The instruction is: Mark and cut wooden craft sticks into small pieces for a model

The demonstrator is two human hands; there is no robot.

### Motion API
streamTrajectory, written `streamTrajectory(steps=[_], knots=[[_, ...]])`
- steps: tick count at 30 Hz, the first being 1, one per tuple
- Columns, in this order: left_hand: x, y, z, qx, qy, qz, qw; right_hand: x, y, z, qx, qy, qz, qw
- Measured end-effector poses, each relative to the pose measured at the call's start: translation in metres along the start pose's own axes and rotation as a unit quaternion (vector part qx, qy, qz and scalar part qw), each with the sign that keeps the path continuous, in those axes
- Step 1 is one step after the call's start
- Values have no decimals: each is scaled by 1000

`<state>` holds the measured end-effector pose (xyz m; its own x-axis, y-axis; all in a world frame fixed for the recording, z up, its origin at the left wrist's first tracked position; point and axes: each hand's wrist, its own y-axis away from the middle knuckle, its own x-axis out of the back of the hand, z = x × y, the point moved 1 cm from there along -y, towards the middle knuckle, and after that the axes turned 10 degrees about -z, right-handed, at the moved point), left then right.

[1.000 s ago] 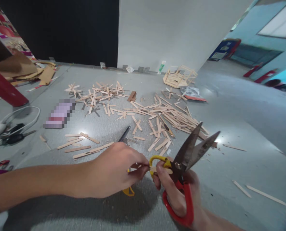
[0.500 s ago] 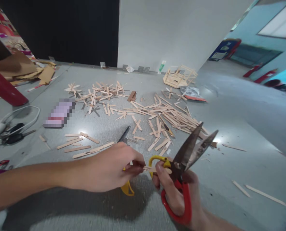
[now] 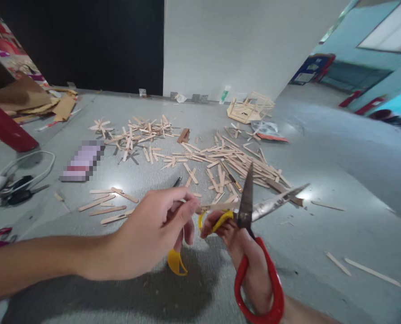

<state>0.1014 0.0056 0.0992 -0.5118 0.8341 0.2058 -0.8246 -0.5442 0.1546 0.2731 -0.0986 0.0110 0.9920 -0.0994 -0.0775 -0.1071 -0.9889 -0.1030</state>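
Between its thumb and fingertips, my left hand [image 3: 160, 229] pinches a wooden stick [image 3: 217, 206] that points right toward the scissors. My right hand [image 3: 244, 256] is in the handles of a pair of scissors [image 3: 246, 216], one loop yellow and one red. The blades stand apart, pointing up and to the right, and the stick's right end is beside their pivot. Partly below my left hand, a yellow object [image 3: 176, 262] lies on the grey surface.
Many loose wooden sticks [image 3: 244, 164] spread across the grey surface [image 3: 322, 243]. A phone [image 3: 83, 161], keys [image 3: 20, 195] and a white cable are at left. Farther back are a stick frame [image 3: 249, 108], a plastic packet [image 3: 270, 130] and cardboard [image 3: 18, 94].
The scissor blades have spread wider, and the red loop has moved down and right. My left hand has raised the stick slightly, from over my right thumb to above the yellow loop.
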Motion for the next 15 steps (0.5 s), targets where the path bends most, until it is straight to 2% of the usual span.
streamTrajectory(steps=[3, 8, 12, 15], knots=[[-3, 0, -3, -10, 41, 8, 999, 0, -1, -1, 0, 26, -54, 998], [-12, 0, -13, -7, 31, -51, 998, -6, -2, -18, 22, 81, -204, 975], [-16, 1, -15, 10, -29, -104, 994, -11, -5, -29, 18, 49, -227, 972], [-17, 2, -13, 28, -39, -128, 991, -13, -8, -26, 3, 26, -245, 969]])
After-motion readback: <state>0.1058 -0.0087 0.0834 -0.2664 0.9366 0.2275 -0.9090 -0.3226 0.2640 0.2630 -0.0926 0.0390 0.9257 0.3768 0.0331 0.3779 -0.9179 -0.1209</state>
